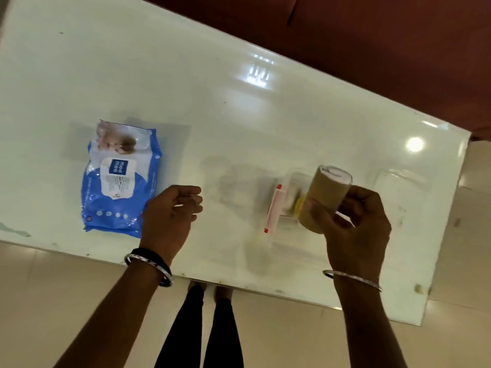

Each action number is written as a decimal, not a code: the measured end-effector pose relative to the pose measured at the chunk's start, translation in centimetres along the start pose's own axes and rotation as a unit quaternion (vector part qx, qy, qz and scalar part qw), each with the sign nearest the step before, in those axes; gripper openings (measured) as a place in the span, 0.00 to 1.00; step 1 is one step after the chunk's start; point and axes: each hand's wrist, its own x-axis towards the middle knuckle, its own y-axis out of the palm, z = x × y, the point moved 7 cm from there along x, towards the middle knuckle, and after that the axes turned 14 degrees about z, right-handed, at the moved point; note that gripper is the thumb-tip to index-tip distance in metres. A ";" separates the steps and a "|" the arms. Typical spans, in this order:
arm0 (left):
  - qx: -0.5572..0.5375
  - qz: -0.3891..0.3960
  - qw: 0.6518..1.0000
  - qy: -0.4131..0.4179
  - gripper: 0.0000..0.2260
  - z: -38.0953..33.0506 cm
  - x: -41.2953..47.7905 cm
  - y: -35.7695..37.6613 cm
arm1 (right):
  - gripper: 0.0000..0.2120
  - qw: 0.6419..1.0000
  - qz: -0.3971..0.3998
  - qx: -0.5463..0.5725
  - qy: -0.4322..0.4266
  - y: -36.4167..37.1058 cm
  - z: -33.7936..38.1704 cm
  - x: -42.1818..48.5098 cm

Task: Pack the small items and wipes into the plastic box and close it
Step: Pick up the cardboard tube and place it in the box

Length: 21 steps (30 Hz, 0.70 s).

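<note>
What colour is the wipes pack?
Blue with a white label panel; the wipes pack shows clearly in the head view, lying on the table.

Blue-and-white wipes pack (122,179), tan roll (324,197)

Left hand (170,211) hovers palm down, fingers loosely curled, apparently empty though blur obscures the fingertips; bangles at the wrist. Right hand (356,229) raised, thumb and fingers clasped around a tan cylindrical bandage roll (325,197), thin bangle at the wrist.
</note>
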 end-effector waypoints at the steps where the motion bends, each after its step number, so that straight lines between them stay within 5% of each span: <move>1: -0.001 0.004 1.000 0.002 0.09 0.0 -0.1 0.3 | 0.25 1.000 0.009 -0.028 0.000 -1.2 -0.9 -0.2; 4: 0.009 0.015 1.000 0.005 0.09 0.3 -0.6 1.5 | 0.22 0.984 0.097 -0.151 -0.015 -1.8 -3.1 -0.7; 8: 0.054 0.050 0.997 0.008 0.06 0.6 -1.3 3.6 | 0.21 0.917 0.211 -0.336 -0.038 1.2 -5.4 -1.2; 14: 0.141 0.108 0.983 0.037 0.08 0.3 -2.4 8.0 | 0.20 0.905 0.237 -0.353 -0.006 3.4 -7.0 0.3; 21: 0.172 0.089 0.980 0.042 0.11 0.7 -2.6 10.5 | 0.17 0.906 0.228 -0.356 0.016 4.2 -7.3 0.8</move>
